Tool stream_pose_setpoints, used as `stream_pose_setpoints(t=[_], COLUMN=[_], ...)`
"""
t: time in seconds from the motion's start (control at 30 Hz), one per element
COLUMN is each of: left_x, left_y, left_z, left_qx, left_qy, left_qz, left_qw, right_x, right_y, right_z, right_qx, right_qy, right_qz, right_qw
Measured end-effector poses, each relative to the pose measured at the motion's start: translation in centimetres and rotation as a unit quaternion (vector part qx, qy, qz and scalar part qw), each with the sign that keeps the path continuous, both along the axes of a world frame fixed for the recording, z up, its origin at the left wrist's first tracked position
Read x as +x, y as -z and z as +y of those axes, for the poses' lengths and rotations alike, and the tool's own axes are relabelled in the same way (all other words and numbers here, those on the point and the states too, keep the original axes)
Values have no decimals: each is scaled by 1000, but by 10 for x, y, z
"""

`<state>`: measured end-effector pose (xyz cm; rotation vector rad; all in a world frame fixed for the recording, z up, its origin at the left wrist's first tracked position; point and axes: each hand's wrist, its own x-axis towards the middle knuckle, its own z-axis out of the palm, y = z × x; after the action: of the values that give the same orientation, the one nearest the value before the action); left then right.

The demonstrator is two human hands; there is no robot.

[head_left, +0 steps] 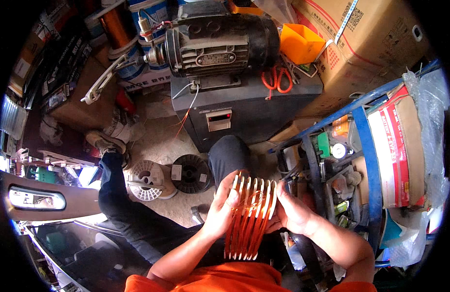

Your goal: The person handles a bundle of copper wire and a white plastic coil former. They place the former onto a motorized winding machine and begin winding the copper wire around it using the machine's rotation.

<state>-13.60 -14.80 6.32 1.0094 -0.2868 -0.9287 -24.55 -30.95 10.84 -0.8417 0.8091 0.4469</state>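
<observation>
A dark cabinet [264,107] is carrying a motor [215,53] on its surface, while a seated person [205,277] is holding a copper coil [242,233] above the legs [149,226].
The left grip [219,209] and right grip [294,211] are clasping the coil from opposite sides, probably steadying its white-ribbed layers. Floor [161,141] is giving some room leftward; a blue rack [372,175] is edging the right; two spools [146,175] are standing between the legs; orange-handled scissors [278,80] are lying near the surface's right edge.

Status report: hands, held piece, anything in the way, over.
Left hand and right hand clasping copper-wound coil former from either side. Copper strands crossing its front. Electric motor beyond, apart.
</observation>
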Motion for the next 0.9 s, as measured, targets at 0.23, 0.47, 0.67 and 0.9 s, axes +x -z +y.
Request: stream_pose_setpoints(t=[0.23, 0.47, 0.67, 0.9], left_x=[-4, -5, -6, -2], left_y=[12, 23, 32, 40], left_z=[-2, 6, 9, 17], left_qx=[3, -76, -116, -154], left_qy=[-6, 27, 50, 74], left_qz=[63, 57, 17, -1], left_qw=[998, 995, 992, 985], right_x=[8, -2, -13, -14], right_y=[8, 23, 29, 29], right_z=[3, 15, 8, -8], right_qx=[90, 66, -20, -64], right_qy=[83, 128, 31, -97], right_qz=[-33, -78, -117, -144], right_qw=[992, 987, 992, 983])
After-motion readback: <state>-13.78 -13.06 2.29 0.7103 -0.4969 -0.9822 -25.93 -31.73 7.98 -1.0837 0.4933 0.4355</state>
